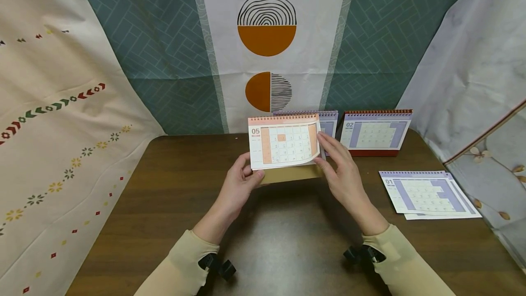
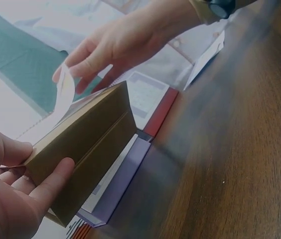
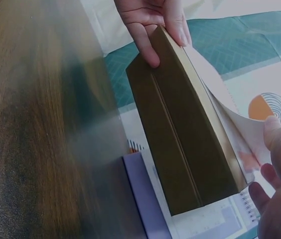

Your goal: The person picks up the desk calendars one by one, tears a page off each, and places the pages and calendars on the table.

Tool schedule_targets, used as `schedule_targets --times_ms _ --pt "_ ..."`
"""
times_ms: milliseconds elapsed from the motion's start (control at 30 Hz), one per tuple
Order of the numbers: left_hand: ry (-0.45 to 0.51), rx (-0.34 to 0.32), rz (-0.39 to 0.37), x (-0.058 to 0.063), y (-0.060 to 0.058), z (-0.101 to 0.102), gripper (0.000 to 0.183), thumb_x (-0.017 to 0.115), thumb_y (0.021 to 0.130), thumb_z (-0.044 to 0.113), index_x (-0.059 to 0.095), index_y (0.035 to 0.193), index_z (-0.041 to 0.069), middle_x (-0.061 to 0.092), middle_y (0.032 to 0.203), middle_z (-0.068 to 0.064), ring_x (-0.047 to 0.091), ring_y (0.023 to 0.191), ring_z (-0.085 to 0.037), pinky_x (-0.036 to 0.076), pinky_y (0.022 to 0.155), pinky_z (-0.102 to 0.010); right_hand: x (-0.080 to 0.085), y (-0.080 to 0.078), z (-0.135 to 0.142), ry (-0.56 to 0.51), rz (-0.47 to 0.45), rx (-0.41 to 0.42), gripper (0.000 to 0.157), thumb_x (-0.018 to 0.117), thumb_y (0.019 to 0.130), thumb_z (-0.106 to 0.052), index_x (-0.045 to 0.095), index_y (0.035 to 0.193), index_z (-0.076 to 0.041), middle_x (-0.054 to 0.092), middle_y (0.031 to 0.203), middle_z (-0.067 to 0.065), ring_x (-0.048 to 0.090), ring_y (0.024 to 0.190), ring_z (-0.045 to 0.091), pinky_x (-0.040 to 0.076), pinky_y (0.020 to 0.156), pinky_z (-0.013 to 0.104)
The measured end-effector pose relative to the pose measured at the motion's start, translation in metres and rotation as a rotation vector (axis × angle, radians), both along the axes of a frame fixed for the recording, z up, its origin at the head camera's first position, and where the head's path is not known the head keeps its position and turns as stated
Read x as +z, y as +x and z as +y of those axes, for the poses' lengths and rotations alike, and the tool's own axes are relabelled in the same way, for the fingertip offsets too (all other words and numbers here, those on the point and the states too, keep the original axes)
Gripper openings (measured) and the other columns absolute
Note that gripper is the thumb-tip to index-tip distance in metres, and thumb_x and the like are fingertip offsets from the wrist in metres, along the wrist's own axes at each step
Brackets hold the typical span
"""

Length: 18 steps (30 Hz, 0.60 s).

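A spiral-bound desk calendar (image 1: pixel 287 143) with a gold stand (image 1: pixel 291 175) is held up over the table, its orange-and-white 05 page facing me. My left hand (image 1: pixel 240 182) grips the lower left corner, with the thumb in front and fingers around the stand, as the left wrist view shows. At the right edge, my right hand (image 1: pixel 341 168) pinches the lower right corner of a calendar page (image 3: pixel 247 127), which bends away from the sheets behind it. The gold stand's underside (image 3: pixel 175 134) fills the middle of the right wrist view.
Behind the held calendar stands a purple desk calendar (image 1: pixel 330 124), partly hidden. Beside it is a 02 calendar (image 1: pixel 376 131) on a red stand (image 1: pixel 374 153). Loose 01 calendar sheets (image 1: pixel 425 195) lie at the table's right. Patterned cloths (image 1: pixel 172 49) hang around the wooden table (image 1: pixel 164 223).
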<state>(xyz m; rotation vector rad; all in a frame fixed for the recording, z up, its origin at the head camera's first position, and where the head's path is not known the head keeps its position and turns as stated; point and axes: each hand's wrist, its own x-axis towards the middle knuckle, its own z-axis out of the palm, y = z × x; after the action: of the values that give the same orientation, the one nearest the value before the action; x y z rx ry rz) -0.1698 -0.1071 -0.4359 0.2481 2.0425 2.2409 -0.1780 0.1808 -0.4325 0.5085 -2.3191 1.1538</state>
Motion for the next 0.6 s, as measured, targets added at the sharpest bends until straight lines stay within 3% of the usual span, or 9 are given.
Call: schedule_targets --times_ms 600 --pt "-0.013 -0.013 0.01 -0.0007 -0.0001 -0.0018 0.053 0.065 0.108 -0.005 0.048 0.157 0.007 0.075 0.132 -0.021 0.073 0.099 -0.019 0.06 0.088 -0.03 -0.003 -0.0007 0.0005 -0.024 -0.037 0.031 0.066 0.07 0.108 -0.004 0.049 0.168 -0.019 0.044 0.173 0.001 0.039 0.159 0.03 0.035 0.125 0.059"
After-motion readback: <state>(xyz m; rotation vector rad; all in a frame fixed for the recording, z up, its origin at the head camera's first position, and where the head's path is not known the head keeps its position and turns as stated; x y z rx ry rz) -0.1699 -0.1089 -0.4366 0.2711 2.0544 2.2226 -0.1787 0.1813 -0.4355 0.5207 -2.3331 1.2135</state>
